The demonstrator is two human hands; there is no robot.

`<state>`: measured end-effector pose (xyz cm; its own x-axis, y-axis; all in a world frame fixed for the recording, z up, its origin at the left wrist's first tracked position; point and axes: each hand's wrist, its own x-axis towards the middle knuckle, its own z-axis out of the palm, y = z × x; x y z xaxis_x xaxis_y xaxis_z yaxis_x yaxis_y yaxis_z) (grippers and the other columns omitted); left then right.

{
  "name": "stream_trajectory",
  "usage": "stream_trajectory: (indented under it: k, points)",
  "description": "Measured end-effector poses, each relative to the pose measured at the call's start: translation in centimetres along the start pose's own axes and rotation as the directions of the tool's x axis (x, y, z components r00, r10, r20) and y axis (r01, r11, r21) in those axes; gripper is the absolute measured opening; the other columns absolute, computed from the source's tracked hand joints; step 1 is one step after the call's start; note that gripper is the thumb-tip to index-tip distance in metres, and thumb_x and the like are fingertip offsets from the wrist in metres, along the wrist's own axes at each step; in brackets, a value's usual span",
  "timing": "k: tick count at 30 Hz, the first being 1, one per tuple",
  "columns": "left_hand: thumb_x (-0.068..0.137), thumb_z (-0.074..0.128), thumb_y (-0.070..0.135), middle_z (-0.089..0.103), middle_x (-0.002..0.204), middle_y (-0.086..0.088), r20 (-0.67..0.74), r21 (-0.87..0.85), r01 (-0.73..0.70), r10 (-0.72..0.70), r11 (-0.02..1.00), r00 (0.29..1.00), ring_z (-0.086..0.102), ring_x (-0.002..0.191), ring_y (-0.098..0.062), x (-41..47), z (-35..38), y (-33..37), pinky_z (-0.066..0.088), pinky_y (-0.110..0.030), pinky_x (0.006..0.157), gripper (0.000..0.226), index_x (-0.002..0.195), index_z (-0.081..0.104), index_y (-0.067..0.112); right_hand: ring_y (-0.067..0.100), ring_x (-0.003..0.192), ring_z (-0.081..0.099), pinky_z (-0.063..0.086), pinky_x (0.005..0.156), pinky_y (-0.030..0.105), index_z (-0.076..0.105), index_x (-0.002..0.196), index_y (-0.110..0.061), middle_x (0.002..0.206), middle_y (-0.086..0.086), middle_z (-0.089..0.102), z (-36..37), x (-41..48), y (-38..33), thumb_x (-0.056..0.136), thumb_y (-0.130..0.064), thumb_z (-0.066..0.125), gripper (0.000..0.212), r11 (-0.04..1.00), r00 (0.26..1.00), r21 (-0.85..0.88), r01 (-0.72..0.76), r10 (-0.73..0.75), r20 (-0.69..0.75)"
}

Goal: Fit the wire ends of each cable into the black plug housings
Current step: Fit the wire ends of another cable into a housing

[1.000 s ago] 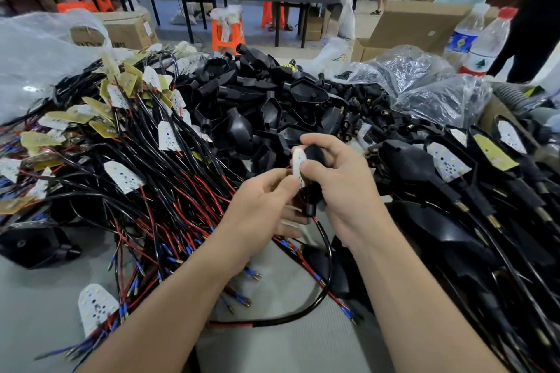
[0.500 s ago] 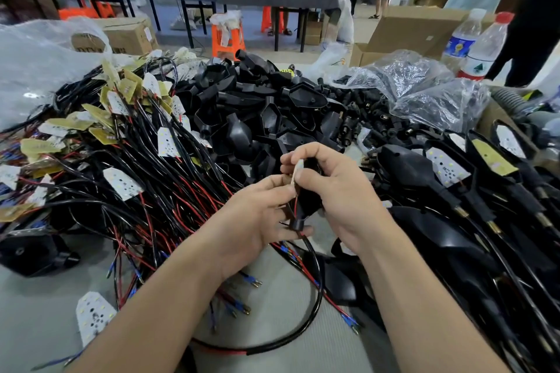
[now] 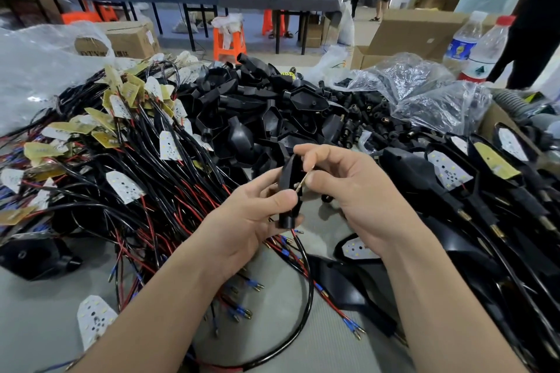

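Cluttered grey table (image 3: 36, 321), busy workshop

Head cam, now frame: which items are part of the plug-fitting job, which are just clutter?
In the job:
- left hand holding the black housing
- right hand pinching a small board at it
- cable hanging below
- pile of wired cables
- heap of empty housings

Lying about:
- water bottles
- cardboard boxes
- plastic bags
- orange stool

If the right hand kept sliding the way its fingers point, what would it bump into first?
Probably the black housing that the left hand grips: the right hand points leftward at it, pinching a thin board edge against its opening.
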<state>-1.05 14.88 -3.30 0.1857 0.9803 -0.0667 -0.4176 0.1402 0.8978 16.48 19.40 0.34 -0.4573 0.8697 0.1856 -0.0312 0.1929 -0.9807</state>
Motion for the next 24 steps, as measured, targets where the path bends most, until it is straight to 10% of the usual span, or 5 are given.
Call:
stream_trajectory:
  k: [6,11,16,21,24]
  points:
    - [0.087,0.073,0.009,0.068,0.133,-0.014,0.106,0.007,-0.045,0.044,0.999,0.993,0.068,0.113,-0.032,-0.1,0.2,-0.2,0.057,-0.043,0.097,0.054,0.139,0.065,0.019,0.012,0.071,0.066,0.052,0.064,0.025,0.075,0.082,-0.019,0.083,0.004,0.075,1.7,0.2,0.4,0.08,0.01,0.069,0.029,0.984,0.962,-0.158,0.084,-0.121,-0.244]
    - [0.097,0.058,0.006,0.066,0.136,-0.021,0.103,-0.027,-0.054,0.056,0.998,0.993,0.067,0.121,-0.036,-0.2,0.5,0.0,0.059,-0.046,0.094,0.044,0.14,0.062,0.012,0.001,0.091,0.068,0.053,0.075,0.015,0.055,0.126,-0.047,0.105,-0.014,0.071,2.2,0.2,0.8,0.079,-0.012,0.081,0.064,0.938,0.924,-0.346,0.025,-0.155,-0.351]
    - [0.082,0.051,-0.002,0.068,0.123,-0.03,-0.12,0.095,-0.131,0.142,0.987,0.983,0.063,0.11,-0.038,0.4,0.9,-0.3,0.048,-0.05,0.092,0.045,0.121,0.07,0.006,0.001,0.077,0.065,0.053,0.078,0.024,0.064,0.121,-0.039,0.091,-0.015,0.073,2.5,0.3,1.3,0.081,-0.027,0.08,0.044,0.924,0.963,-0.363,-0.122,0.02,-0.27]
    - [0.089,0.055,0.006,0.077,0.121,0.003,-0.15,0.48,-0.288,0.402,0.828,0.903,0.071,0.115,-0.018,-0.2,1.3,-0.7,0.057,-0.032,0.093,0.051,0.125,0.073,0.038,0.006,0.081,0.071,0.06,0.077,0.038,0.071,0.103,-0.038,0.086,-0.017,0.074,2.5,0.4,1.5,0.084,-0.031,0.069,0.02,0.898,0.983,-0.429,-0.096,0.018,-0.182]
    - [0.078,0.071,0.044,0.066,0.133,0.021,-0.215,0.685,-0.216,0.477,0.696,0.852,0.071,0.111,-0.005,-0.4,0.9,-0.5,0.057,-0.031,0.097,0.057,0.132,0.06,0.06,0.022,0.067,0.071,0.059,0.064,0.048,0.073,0.092,-0.026,0.074,-0.002,0.075,1.9,0.6,1.4,0.084,-0.024,0.065,0.011,0.927,0.968,-0.367,-0.073,-0.024,-0.252]
